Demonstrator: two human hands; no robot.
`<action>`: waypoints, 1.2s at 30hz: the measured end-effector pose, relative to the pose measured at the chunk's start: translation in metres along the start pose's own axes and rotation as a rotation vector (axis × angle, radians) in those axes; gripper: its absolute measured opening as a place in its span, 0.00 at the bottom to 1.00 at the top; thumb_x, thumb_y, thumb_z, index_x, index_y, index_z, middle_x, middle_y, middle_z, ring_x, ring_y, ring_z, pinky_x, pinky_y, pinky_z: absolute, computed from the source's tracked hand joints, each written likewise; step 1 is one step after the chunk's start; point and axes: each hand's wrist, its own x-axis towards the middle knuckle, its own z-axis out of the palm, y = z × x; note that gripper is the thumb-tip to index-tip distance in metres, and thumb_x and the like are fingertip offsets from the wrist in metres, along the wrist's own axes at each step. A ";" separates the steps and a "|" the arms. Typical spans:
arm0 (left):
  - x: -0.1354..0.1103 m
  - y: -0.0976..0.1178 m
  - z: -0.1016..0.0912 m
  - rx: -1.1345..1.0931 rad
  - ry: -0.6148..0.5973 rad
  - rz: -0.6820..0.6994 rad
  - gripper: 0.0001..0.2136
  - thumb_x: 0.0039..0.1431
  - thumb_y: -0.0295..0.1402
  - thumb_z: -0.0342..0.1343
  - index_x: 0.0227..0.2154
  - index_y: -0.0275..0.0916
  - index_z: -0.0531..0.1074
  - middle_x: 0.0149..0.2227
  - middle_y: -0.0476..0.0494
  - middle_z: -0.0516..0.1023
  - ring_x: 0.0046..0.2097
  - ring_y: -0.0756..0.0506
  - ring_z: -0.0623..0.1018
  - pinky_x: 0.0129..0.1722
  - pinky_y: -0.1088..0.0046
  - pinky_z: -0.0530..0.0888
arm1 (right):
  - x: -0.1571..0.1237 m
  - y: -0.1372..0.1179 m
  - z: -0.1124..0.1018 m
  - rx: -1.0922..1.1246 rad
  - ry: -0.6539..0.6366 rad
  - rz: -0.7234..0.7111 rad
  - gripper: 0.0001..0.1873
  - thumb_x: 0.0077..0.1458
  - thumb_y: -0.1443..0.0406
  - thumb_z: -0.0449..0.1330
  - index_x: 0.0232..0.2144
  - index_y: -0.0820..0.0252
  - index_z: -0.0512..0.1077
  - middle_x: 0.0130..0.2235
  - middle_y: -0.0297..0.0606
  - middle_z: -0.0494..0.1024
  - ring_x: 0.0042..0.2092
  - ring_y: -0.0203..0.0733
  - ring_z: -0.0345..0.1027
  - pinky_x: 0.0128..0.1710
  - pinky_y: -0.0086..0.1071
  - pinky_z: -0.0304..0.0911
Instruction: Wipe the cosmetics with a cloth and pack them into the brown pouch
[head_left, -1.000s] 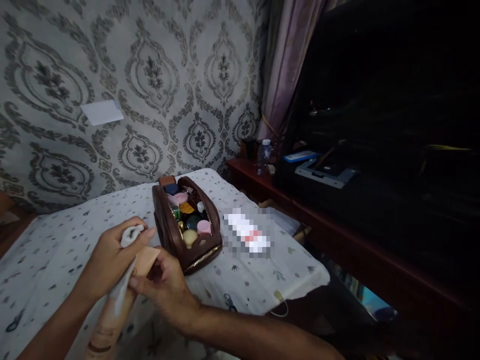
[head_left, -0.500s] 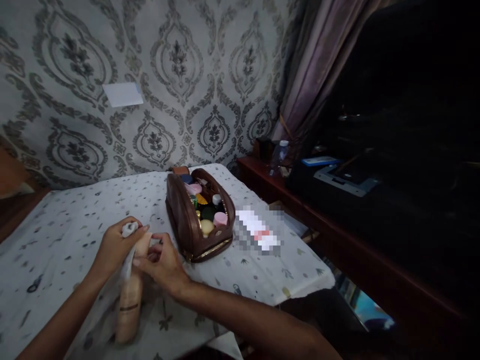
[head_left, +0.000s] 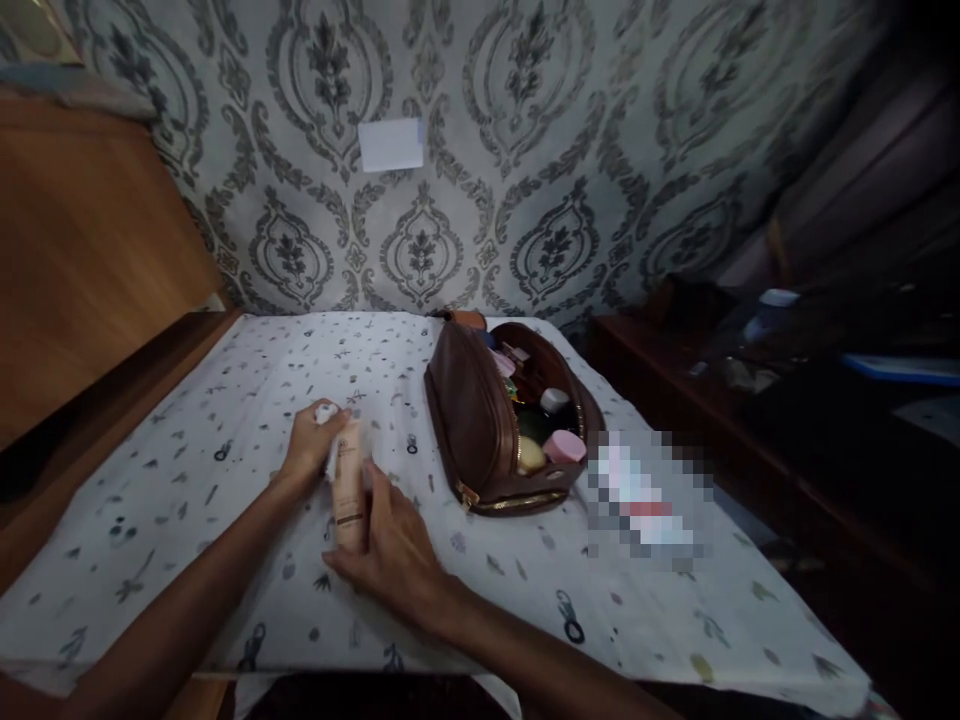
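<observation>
A beige tube [head_left: 348, 485] lies on the white patterned tablecloth [head_left: 225, 440]. My right hand [head_left: 397, 555] rests over the tube's lower end and grips it. My left hand [head_left: 311, 445] is closed on a small white cloth [head_left: 328, 415] and presses it against the tube's upper end. To the right of the tube stands an open brown leather pouch [head_left: 480, 420], filled with several small cosmetic jars and bottles.
A blurred white pack [head_left: 645, 495] lies right of the pouch. A wooden headboard [head_left: 82, 260] rises at the left. A dark wooden shelf [head_left: 750, 390] with a bottle and other items runs along the right. Patterned wallpaper with a white card [head_left: 391, 145] lies behind.
The tube was held up above the table before and now lies down on the cloth under both hands. The view has swung left, so the pouch now sits further right.
</observation>
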 end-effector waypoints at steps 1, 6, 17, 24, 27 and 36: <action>0.000 0.003 0.001 -0.002 0.005 0.015 0.13 0.43 0.43 0.60 0.21 0.39 0.66 0.19 0.56 0.63 0.23 0.52 0.62 0.24 0.77 0.62 | -0.002 0.000 0.000 0.011 -0.012 -0.012 0.55 0.42 0.64 0.69 0.67 0.67 0.48 0.62 0.58 0.66 0.62 0.63 0.60 0.61 0.55 0.56; 0.003 0.050 0.013 -0.017 0.039 0.165 0.14 0.46 0.44 0.61 0.24 0.39 0.68 0.20 0.56 0.64 0.24 0.52 0.63 0.25 0.77 0.62 | -0.010 0.009 -0.009 0.294 0.173 0.026 0.49 0.42 0.71 0.61 0.67 0.58 0.49 0.56 0.47 0.72 0.50 0.50 0.72 0.51 0.44 0.68; -0.053 0.171 0.062 0.453 -0.122 1.274 0.15 0.67 0.34 0.47 0.53 0.41 0.71 0.56 0.38 0.75 0.62 0.37 0.69 0.63 0.53 0.63 | -0.038 -0.022 -0.092 0.608 0.617 -0.251 0.30 0.45 0.66 0.62 0.53 0.56 0.65 0.48 0.40 0.76 0.48 0.47 0.71 0.51 0.39 0.67; -0.100 0.166 0.083 0.518 -0.553 1.653 0.24 0.69 0.46 0.41 0.60 0.39 0.65 0.54 0.36 0.78 0.61 0.36 0.72 0.67 0.50 0.57 | -0.054 -0.014 -0.119 0.651 0.560 -0.458 0.24 0.48 0.63 0.62 0.50 0.55 0.68 0.54 0.42 0.73 0.58 0.51 0.64 0.62 0.42 0.58; -0.094 0.178 0.085 0.575 -0.508 1.717 0.18 0.68 0.40 0.46 0.57 0.43 0.69 0.51 0.41 0.81 0.56 0.38 0.77 0.68 0.50 0.54 | -0.059 -0.010 -0.118 0.459 0.586 -0.501 0.26 0.50 0.66 0.57 0.53 0.57 0.67 0.58 0.45 0.70 0.61 0.51 0.61 0.65 0.45 0.53; -0.028 0.190 0.068 0.684 -0.105 1.182 0.13 0.63 0.43 0.51 0.38 0.42 0.76 0.40 0.44 0.81 0.41 0.42 0.80 0.44 0.66 0.73 | -0.071 0.005 -0.116 0.165 0.497 -0.454 0.40 0.53 0.66 0.59 0.66 0.57 0.52 0.59 0.46 0.64 0.58 0.47 0.62 0.61 0.38 0.60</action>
